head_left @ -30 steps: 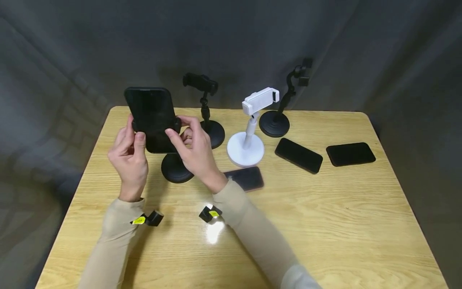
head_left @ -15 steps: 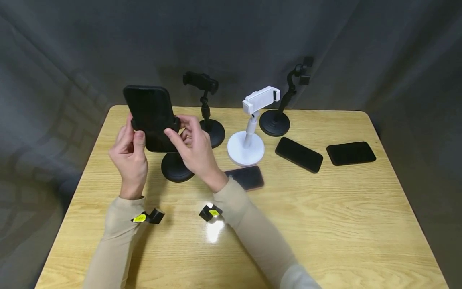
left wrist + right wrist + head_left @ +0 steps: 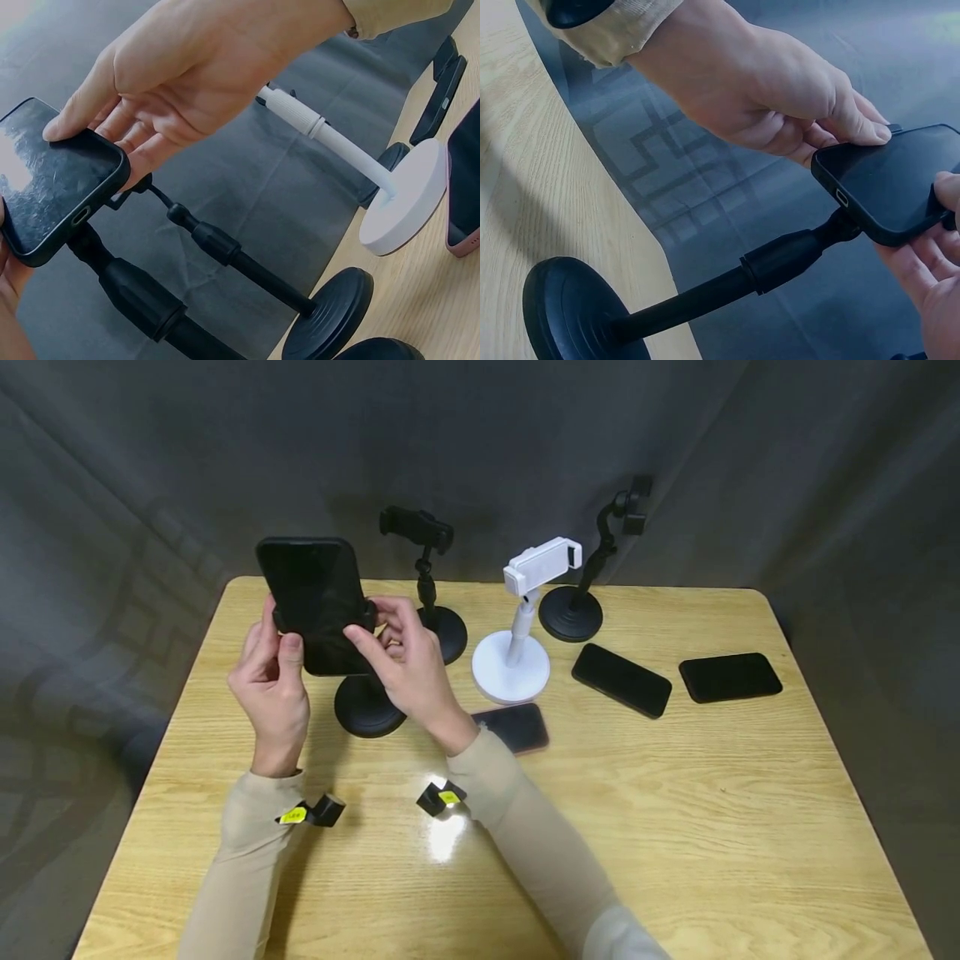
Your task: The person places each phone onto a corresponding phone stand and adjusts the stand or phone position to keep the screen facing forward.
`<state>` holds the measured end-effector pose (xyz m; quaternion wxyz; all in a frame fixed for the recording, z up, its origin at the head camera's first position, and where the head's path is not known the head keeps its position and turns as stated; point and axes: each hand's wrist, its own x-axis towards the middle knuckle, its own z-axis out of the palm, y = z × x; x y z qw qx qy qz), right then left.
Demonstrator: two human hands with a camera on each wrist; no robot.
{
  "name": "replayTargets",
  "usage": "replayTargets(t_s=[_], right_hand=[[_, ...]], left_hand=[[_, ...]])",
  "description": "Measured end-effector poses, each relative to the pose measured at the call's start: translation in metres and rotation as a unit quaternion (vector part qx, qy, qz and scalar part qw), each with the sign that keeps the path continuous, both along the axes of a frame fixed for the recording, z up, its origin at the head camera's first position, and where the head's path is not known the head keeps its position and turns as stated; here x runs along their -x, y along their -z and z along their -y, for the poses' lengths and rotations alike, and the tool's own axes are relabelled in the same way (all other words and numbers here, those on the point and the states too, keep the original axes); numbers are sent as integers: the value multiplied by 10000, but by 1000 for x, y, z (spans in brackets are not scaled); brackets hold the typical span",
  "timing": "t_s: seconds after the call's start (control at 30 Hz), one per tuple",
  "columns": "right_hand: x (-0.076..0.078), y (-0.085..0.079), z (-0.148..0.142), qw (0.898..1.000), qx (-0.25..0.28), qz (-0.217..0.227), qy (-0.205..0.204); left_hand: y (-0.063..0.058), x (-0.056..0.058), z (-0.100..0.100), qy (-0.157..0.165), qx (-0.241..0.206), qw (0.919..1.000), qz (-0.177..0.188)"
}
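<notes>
A black smartphone (image 3: 315,602) stands tilted upright at the left, seated in the holder of a black phone stand with a round base (image 3: 367,714). My left hand (image 3: 273,681) pinches its left edge, thumb on the front and fingers behind. On the opposite edge, my right hand (image 3: 408,668) has its thumb on the screen and fingers curled around the side clamp. The right wrist view shows the stand's pole (image 3: 697,300) running up to the back of the phone, whose charging port faces the camera. The holder behind the phone is mostly hidden.
Behind my right hand stands another black stand (image 3: 425,589). Right of it are a white stand (image 3: 517,668) and a third black stand (image 3: 573,614). Two black phones (image 3: 621,682) (image 3: 730,678) lie at the right; a pink-edged phone (image 3: 517,729) lies partly behind my right wrist.
Almost nothing differs. Both hands keep their hold on the smartphone, and the right forearm has shifted very slightly to the right.
</notes>
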<state>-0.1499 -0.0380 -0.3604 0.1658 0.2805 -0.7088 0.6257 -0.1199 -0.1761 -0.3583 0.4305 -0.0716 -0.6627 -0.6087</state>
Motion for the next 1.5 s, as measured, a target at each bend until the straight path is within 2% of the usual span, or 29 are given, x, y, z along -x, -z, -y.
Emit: replayTargets(t_s=[0.33,0.6,0.7,0.8,0.93,1.07,1.17,1.37,1.5], right_hand=[[-2,0,0,9999,56,84,-73],[-4,-2,0,9981,100,558,-227],[-4,-2,-1,9965,74,788,-276],[-5,1,-4,9937,21,1067,-350],[-7,8,-7,9892,-84,1367,-519],[-7,16,-9,9878,-221,1425,-591],[-6,22,-11,9874,-349,1447,-545],[-5,31,-18,9852,-436,1490,-729],[-3,41,-25,9859,-380,1407,-820]], left_hand=[[0,0,1,86,-2,10000,42],[-4,-5,1,188,-45,9994,299],[-3,-6,1,319,-117,9987,370],[4,-5,4,418,-96,9980,467],[20,-5,11,372,1,9971,666],[32,-7,14,289,45,9966,765],[36,-9,14,349,-6,9962,799],[43,-16,11,911,-494,9927,622],[49,-22,11,1020,-534,9916,593]])
